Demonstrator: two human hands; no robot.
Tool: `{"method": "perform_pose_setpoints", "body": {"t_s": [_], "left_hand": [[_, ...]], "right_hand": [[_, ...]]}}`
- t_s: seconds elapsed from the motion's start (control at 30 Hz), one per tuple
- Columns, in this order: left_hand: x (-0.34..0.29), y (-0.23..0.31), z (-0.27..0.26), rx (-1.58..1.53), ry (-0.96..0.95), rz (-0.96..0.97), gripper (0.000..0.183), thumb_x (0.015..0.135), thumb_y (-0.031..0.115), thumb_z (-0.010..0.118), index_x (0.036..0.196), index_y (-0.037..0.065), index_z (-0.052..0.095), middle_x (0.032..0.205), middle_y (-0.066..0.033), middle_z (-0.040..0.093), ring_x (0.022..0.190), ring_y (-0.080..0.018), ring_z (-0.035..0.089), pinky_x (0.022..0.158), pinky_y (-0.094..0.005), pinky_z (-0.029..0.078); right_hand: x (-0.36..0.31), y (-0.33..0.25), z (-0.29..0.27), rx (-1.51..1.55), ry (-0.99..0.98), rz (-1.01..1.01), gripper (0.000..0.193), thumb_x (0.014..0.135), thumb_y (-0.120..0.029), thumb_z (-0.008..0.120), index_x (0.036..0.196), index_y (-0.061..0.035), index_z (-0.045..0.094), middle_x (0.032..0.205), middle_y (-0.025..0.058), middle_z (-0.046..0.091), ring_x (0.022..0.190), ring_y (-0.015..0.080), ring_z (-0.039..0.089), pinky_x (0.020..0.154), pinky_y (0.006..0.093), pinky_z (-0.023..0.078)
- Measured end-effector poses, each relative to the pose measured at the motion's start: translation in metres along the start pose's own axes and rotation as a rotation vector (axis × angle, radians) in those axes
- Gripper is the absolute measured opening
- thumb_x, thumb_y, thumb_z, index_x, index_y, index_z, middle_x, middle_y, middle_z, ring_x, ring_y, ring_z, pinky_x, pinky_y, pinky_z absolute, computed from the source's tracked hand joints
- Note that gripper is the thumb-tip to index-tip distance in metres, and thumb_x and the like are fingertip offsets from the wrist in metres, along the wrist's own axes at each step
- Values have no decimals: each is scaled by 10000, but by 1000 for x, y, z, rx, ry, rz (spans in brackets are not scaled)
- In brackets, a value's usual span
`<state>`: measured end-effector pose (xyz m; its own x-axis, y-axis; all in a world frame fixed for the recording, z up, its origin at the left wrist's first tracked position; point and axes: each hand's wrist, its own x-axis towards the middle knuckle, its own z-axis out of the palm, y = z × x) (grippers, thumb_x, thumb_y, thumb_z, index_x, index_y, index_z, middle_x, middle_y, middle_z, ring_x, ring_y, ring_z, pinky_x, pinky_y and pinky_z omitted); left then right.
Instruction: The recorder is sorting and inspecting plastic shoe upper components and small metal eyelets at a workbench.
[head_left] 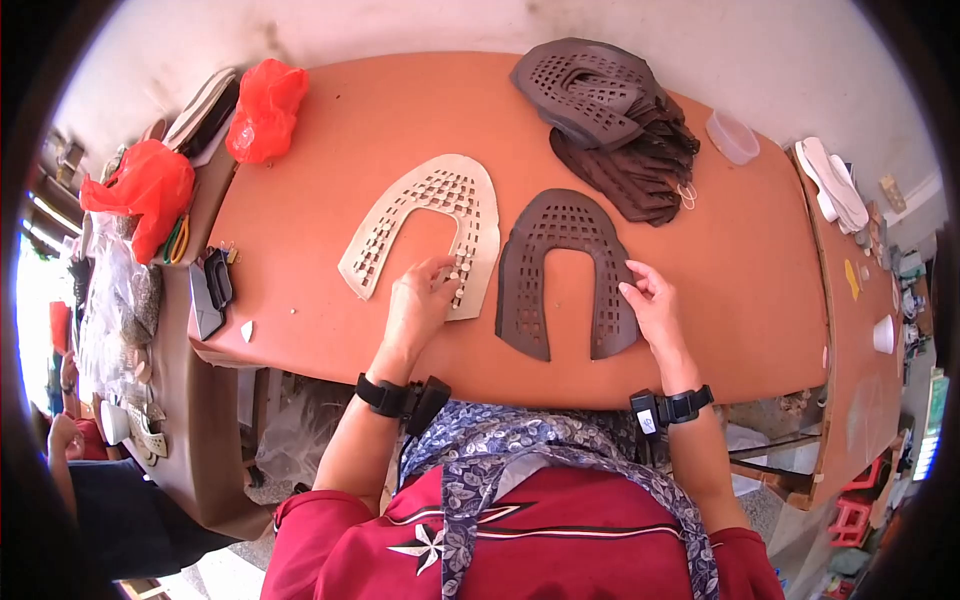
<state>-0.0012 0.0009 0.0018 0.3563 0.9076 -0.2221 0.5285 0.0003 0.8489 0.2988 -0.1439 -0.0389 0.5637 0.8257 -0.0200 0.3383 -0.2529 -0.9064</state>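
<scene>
Two U-shaped shoe uppers with rows of small square holes lie flat on the orange-brown table [300, 200]. The cream upper [480, 230] is on the left, and pale pieces show in its holes. My left hand [420, 305] is over its inner right side, with bent fingertips gripping the leg of the U. To the right lies the dark brown upper [522, 260], its open end facing me. Beside its outer right edge is my right hand [655, 305], thumb and fingers apart, fingertips at the edge. Black bands with small boxes sit on both wrists.
A pile of dark uppers [590, 90] lies at the far right beside a clear plastic bowl [732, 138]. Red plastic bags [268, 110] and a dark grey holder [211, 292] are at left. White soles [832, 185] lie on the right side table. Another person's hand [65, 437] shows far left.
</scene>
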Motion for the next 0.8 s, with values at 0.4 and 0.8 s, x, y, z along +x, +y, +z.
{"method": "perform_pose_setpoints", "body": {"t_s": [0.4,0.8], "left_hand": [[14,-20,-50,776,210,230,582,814,354,675,1331,147,508,1386,-121,423,1317,-336,344,1031,-536,311],[16,-33,-51,752,342,251,377,847,123,598,1221,167,599,1275,-63,515,1188,-310,468,928,-505,407]], "right_hand": [[0,-6,-5,65,50,34,367,858,-110,673,1206,-24,595,733,3,614,633,54,540,590,215,453],[0,-3,-5,23,42,-9,364,855,-115,669,1196,-12,594,710,2,587,617,58,511,579,225,439]]}}
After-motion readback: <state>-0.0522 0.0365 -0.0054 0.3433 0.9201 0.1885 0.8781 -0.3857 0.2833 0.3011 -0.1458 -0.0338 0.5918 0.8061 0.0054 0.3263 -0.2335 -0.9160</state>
